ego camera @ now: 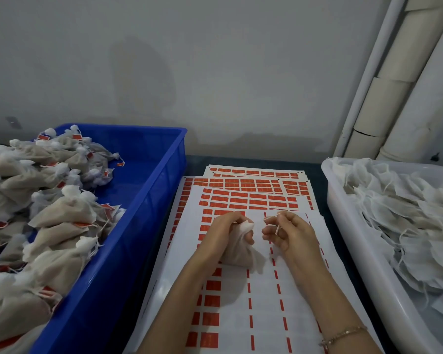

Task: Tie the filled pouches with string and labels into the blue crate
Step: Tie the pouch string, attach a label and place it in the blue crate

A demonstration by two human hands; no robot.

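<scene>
Head view looks down on a dark table where the two hands work just apart over the middle. The left hand [223, 232] is curled round the gathered neck of a filled pouch [241, 255], whose white top bunches out between finger and thumb while its tan body rests on the label sheets [241, 302]. Just to its right, the right hand [290, 233] pinches a thin white string [276, 229] in its curled fingers, and a fine bracelet [345, 333] circles that wrist. The sheets lie in an overlapping stack running from near to far, with rows of red labels printed on white; many spaces on the nearest sheet are bare. On the left stands the blue crate [138, 226], its left part heaped with tied pouches [62, 213] carrying small red tags. On the right a white tub [343, 213] holds a pile of flat pale pouches [407, 213] with loose strings. Pale pipes [394, 85] run up the grey wall at the far right.
</scene>
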